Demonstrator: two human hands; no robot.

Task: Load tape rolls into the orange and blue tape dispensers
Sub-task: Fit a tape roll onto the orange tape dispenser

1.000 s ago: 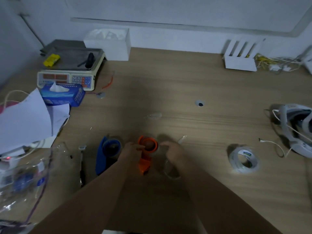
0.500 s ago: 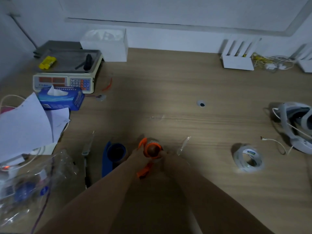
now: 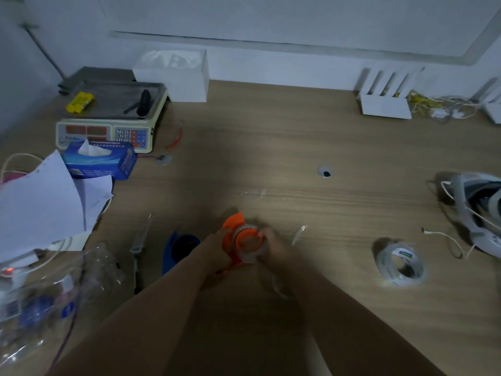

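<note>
— While the head camera is the only view I have from here, what do you want first?

— The hands. What have they got?

— I see the left hand (image 3: pixel 217 248) wrapped round the body of the orange dispenser (image 3: pixel 232 226), fingers curled on it, low over the table (image 3: pixel 271 147). I cannot tell whether the dispenser touches the wood. The right hand (image 3: pixel 276 246) comes in from the other side. Its fingers are bent onto the rim of a clear tape roll (image 3: pixel 250 258), which sits round the dispenser's orange hub. Blur hides the fingertips, so I cannot say how firm that pinch is

— And against a second ago?

— A second ago the two hands were apart, one on each side of the dispenser. Half a second ago they had already met on it, and now they are closed in tight, nearly touching across the hub. The dispenser is in about the same spot near the front edge, with its curved orange guard pointing up and away from me

— The other dispenser?

— The blue dispenser (image 3: pixel 176 251) lies on the table just left of the left forearm, partly hidden by it and untouched. It has not moved. A second tape roll (image 3: pixel 401 263) lies flat well off to the right, where it was before

— Anything else in shot?

— At the far left I see a weighing scale (image 3: pixel 108 126), a blue tissue box (image 3: pixel 100 161) in front of it and loose papers (image 3: pixel 40 204). A white headset (image 3: pixel 477 213) is at the right edge
</note>
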